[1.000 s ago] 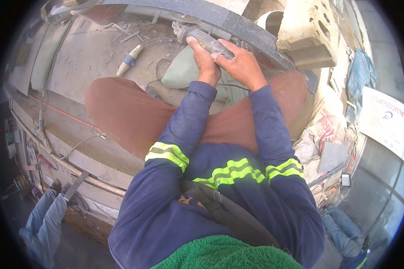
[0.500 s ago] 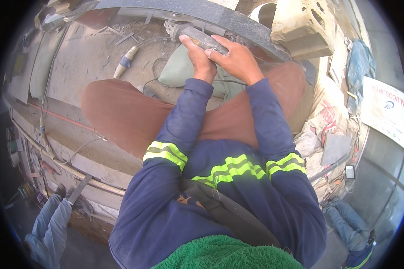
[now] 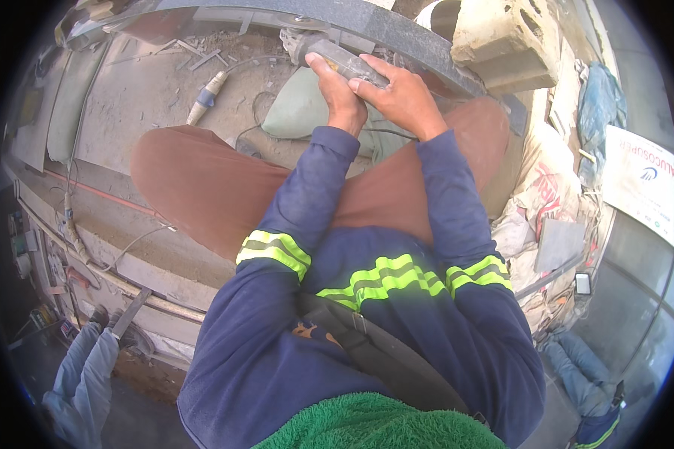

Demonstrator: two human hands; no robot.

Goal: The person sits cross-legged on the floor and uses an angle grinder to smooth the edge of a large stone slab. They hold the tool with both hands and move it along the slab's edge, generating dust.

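Both my hands are closed around a grey, dusty angle grinder (image 3: 356, 69). My left hand (image 3: 342, 99) grips it nearer the gear head, thumb along the top of the body. Just to the right, my right hand (image 3: 403, 96) wraps the rear of the body. The grinder's disc (image 3: 305, 23) lies at the edge of a long dark stone slab (image 3: 408, 37); whether it touches the stone I cannot tell. Below the tool is a pale green sack (image 3: 290, 108), with a dark cable running across it.
A cable connector (image 3: 207, 97) lies on dusty ground among stone offcuts (image 3: 204, 60). A pale hollow block (image 3: 505, 45) stands at the slab's right. Blue plastic (image 3: 601, 105), a white printed sack (image 3: 539, 191) and a phone-like object (image 3: 583, 283) lie rightward. Other people's legs (image 3: 82, 374) show lower left and lower right.
The grinder and both hands have shifted slightly to the right along the slab. My grip on the tool looks the same.
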